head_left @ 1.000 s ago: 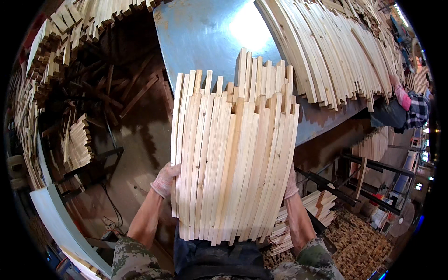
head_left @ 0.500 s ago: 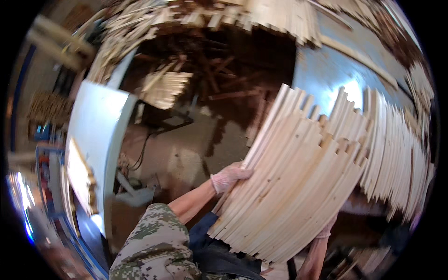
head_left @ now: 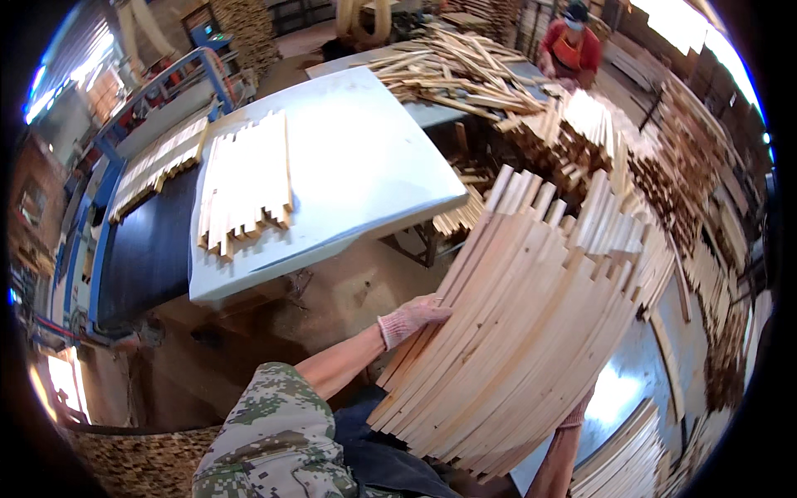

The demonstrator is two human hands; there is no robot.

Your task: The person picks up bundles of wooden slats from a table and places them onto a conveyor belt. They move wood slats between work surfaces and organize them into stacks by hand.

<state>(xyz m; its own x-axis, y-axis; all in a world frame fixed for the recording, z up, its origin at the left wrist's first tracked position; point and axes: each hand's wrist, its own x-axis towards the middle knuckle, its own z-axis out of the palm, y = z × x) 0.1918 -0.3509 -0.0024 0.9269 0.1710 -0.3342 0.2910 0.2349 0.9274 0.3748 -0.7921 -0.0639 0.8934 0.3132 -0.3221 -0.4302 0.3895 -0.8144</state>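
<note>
Between my hands is a wide layer of pale wooden strips (head_left: 506, 332), pressed side by side with uneven far ends. My left hand (head_left: 415, 321), in a light knitted glove, grips its left edge, thumb on top. At the lower right edge, my gloved right hand (head_left: 579, 411) clasps the strips from the other side; its fingers are mostly hidden. The layer is held tilted in the air in front of my body. Beyond it to the left, a smaller row of strips (head_left: 245, 178) lies on a pale smooth tabletop (head_left: 357, 149).
A blue-framed machine with a dark conveyor belt (head_left: 145, 257) adjoins the tabletop's left side and bears more strips. Loose sticks (head_left: 461, 70) are heaped at the back. A co-worker in red (head_left: 573, 54) is at the far right. Stacked strips (head_left: 623, 461) lie on a metal surface at lower right.
My view and body have turned left, bringing the pale tabletop and conveyor machine further into sight. Both hands keep hold of the wooden strips.
</note>
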